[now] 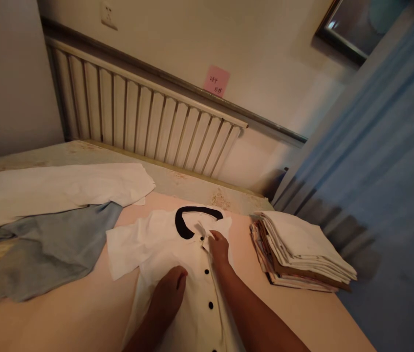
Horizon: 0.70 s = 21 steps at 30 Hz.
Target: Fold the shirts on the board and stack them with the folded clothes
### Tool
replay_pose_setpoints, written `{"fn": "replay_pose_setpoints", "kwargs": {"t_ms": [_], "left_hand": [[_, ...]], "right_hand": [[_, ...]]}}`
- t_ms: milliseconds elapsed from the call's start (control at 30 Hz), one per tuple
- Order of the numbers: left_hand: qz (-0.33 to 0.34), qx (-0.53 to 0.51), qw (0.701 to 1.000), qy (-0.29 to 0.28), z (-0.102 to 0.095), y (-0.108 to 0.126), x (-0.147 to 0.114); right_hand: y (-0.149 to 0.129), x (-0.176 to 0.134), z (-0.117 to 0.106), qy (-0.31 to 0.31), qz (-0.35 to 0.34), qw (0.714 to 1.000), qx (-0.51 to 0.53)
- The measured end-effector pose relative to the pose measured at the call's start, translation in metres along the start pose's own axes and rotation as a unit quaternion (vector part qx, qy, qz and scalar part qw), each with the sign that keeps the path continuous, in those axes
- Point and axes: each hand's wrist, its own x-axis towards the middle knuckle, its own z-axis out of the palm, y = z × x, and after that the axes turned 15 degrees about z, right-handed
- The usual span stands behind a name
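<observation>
From my remote seat, I see the fingertips of the right hand [220, 250] pinched together on the front edge of a white shirt [192, 271], just beside its top button and just below the neckline. The left hand [170, 291] rests over the shirt front with its fingers curled and its thumb alongside; I can't tell whether they grip any cloth.

The shirt lies face up right below both hands, collar away from me, one short sleeve [128, 247] spread out to the left. Its black collar [182, 226] forms an open loop, and black buttons [207, 272] run down the front toward me.

Under it I have a pink sheet [71, 313]. To the right, near the shirt, sits a stack of folded clothes [305, 242], cream on top. To the left lie a grey-blue garment [53, 254] and a pale garment [63, 183], touching each other. Farther out, a white radiator [148, 112] lines the wall, and a blue curtain [386, 171] hangs on the right.
</observation>
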Motion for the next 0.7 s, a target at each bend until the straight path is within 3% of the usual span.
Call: {"fn": "replay_pose_setpoints", "kwargs": {"t_ms": [133, 267, 467, 533, 700], "left_hand": [[0.005, 0.003, 1.0, 0.001, 0.001, -0.001, 0.0], [0.006, -0.006, 1.0, 0.004, 0.003, -0.003, 0.0], [0.008, -0.002, 1.0, 0.001, 0.002, -0.002, 0.0], [0.004, -0.002, 1.0, 0.001, 0.0, 0.0, 0.0], [0.008, -0.005, 1.0, 0.007, 0.0, 0.002, -0.002]], "right_hand": [[-0.006, -0.016, -0.007, -0.029, -0.06, 0.997, 0.038], [-0.01, -0.035, -0.006, -0.085, -0.167, 0.982, -0.03], [-0.01, -0.04, -0.007, -0.125, -0.191, 0.973, -0.046], [-0.004, -0.031, -0.01, -0.098, -0.188, 0.976, -0.042], [0.025, 0.009, -0.014, 0.043, -0.149, 0.983, -0.095]]}}
